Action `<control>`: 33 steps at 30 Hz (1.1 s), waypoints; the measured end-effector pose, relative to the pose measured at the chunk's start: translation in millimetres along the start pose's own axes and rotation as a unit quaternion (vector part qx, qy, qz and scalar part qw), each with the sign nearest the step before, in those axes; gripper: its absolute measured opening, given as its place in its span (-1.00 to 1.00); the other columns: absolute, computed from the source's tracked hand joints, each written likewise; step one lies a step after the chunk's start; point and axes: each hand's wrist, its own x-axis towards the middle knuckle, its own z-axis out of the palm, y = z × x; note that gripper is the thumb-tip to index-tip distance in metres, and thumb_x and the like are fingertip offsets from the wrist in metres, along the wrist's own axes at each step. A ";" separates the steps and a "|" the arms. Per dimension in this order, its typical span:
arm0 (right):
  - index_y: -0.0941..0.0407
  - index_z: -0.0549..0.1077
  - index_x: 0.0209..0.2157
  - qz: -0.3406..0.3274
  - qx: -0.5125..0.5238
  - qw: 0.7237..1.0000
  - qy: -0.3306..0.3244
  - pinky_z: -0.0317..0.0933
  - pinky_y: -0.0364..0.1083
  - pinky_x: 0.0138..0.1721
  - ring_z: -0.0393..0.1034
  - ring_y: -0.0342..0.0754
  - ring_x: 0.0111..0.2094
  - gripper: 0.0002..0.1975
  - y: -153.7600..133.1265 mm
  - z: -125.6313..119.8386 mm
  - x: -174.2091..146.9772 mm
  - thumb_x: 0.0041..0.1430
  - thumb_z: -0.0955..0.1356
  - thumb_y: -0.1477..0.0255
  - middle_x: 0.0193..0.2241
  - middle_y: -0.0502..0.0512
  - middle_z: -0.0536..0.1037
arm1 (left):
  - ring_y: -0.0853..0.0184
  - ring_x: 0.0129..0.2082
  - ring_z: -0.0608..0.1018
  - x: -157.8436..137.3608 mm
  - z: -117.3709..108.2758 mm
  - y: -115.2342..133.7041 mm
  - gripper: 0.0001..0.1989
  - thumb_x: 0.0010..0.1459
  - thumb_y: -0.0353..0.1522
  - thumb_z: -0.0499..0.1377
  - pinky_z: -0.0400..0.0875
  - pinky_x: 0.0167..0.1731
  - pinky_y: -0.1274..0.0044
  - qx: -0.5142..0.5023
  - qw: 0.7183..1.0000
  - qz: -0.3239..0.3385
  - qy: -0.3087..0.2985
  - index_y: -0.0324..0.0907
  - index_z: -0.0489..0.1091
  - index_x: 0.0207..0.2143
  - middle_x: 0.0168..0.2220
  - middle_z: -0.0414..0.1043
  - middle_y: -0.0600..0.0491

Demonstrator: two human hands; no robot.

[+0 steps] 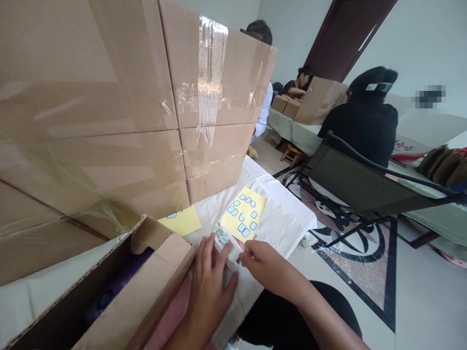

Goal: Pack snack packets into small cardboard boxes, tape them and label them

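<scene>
White case (229, 250): in the lower middle of the frame, between the two hands, above the white tablecloth (288, 199); with a greenish patch, too small to read.
Long axis of the case: slanting from upper left to lower right, with the lower right end turned to the right hand (260, 265).
Left hand (209, 284): just below and to the left of the case; fingers rather wide, forefinger laid on top, thumb near the lower end; resting upon the case, not closed around it.
Right hand: curled narrow at the lower right end of the case; whether pinching something small, cannot tell.
Nearer hand: the left, covering part of the case; the right only at one end.
Open cardboard box (156, 284): at lower left of the frame, beside the left hand; inside, a purple thing (118, 286), partly hidden by the near wall.
Stacked cardboard boxes (127, 92): filling the upper left; closed with clear tape, contents not visible.
Yellow sheet (245, 209): just above the case, printed with small blue-edged shapes.
</scene>
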 end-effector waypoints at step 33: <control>0.10 0.17 -0.55 -0.020 -0.067 0.994 -0.079 0.01 -0.10 -0.40 0.18 -0.13 -0.45 -0.72 7.9 -23.9 1.6 0.24 0.27 0.45 -0.50 -0.01 0.39 | -0.16 0.34 0.21 5.0 -9.3 5.2 -0.51 0.21 -0.25 0.25 0.38 0.15 0.04 0.017 1.000 0.008 -0.010 -0.08 0.32 0.18 0.38 0.01 -0.22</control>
